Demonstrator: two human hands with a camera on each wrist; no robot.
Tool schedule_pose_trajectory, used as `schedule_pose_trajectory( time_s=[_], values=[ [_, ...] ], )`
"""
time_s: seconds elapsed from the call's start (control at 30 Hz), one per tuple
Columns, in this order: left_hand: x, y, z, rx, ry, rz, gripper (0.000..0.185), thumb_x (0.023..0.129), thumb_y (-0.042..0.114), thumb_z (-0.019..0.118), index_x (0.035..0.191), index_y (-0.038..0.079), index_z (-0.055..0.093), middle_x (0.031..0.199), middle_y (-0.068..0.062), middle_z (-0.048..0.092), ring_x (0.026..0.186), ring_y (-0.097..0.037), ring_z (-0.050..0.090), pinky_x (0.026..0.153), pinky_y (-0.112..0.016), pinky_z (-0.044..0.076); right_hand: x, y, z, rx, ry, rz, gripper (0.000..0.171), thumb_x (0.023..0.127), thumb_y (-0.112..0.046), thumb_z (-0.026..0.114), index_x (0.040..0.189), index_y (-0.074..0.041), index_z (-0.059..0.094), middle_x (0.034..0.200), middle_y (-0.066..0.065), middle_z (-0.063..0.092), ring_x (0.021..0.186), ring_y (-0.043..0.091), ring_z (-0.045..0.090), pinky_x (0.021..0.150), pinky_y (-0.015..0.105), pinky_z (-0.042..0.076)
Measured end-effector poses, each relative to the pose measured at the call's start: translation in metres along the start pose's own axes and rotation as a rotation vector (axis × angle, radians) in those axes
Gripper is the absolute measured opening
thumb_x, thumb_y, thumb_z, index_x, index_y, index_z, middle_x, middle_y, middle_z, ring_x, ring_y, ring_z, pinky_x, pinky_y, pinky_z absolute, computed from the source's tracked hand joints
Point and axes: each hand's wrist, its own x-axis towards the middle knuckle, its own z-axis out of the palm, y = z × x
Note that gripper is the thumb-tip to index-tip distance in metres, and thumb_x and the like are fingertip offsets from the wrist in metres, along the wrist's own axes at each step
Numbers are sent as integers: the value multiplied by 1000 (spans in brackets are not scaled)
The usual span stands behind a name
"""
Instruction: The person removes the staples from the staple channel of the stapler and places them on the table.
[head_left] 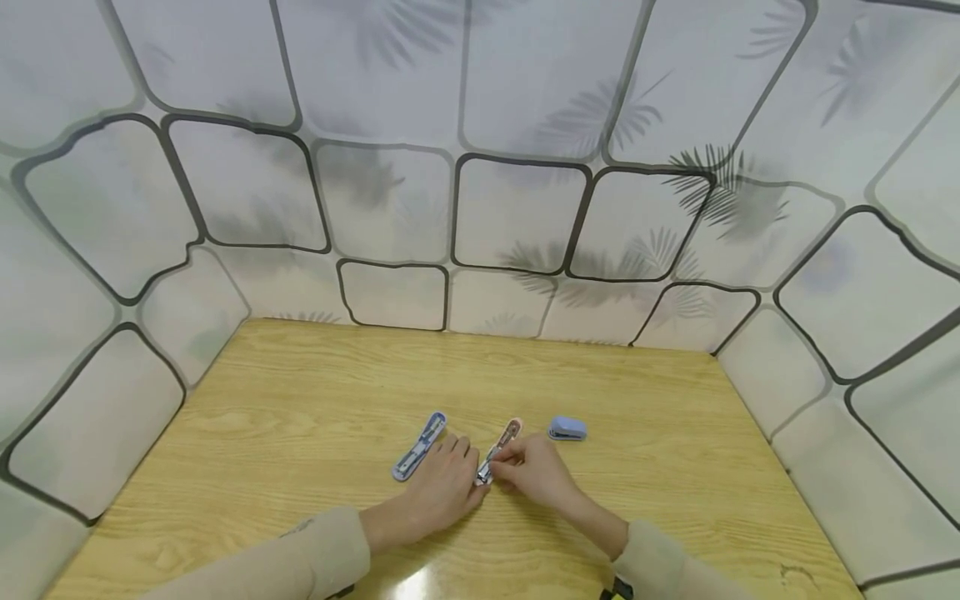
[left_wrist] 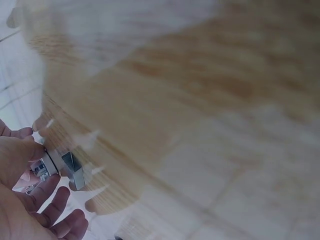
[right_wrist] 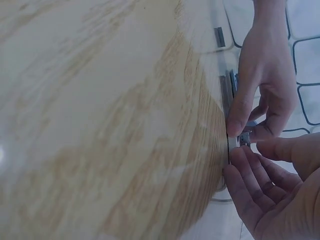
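Between the two hands an opened stapler (head_left: 513, 430) with a pinkish-white body lies slantwise on the table, its metal parts facing up. My left hand (head_left: 444, 483) holds its near end between thumb and fingers; in the left wrist view the thumb and index finger close round the stapler (left_wrist: 49, 164). My right hand (head_left: 536, 473) comes from the right, its thumb and index finger pinching at the metal part near the same end. That metal end (right_wrist: 243, 138) shows between both hands' fingertips in the right wrist view. The fingers partly cover the stapler.
Just left of my left hand lies a blue stapler (head_left: 418, 447), opened out flat. A small closed blue stapler (head_left: 567, 428) sits beyond my right hand. The wooden table (head_left: 315, 375) is bordered by patterned fabric walls (head_left: 390, 296) at the back and sides.
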Motion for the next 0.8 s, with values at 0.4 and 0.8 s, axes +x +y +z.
schedule_pose_trajectory(
  time_s=[0.4, 0.8],
  values=[
    [0, 0, -1, -9, 7, -1, 38, 92, 47, 76, 94, 11, 65, 83, 3, 53, 78, -12, 48, 71, -26, 45, 2, -1, 3, -32, -23, 17, 10, 94, -3, 74, 98, 5, 79, 80, 12, 79, 64, 10, 71, 56, 21, 57],
    [0, 1, -2, -19, -13, 2, 38, 93, 47, 76, 96, 11, 65, 84, 3, 53, 79, -12, 46, 72, -26, 45, 0, -3, 1, 15, -16, 60, 8, 94, -3, 75, 94, 5, 76, 82, 13, 79, 66, 15, 75, 59, 28, 62]
  ],
)
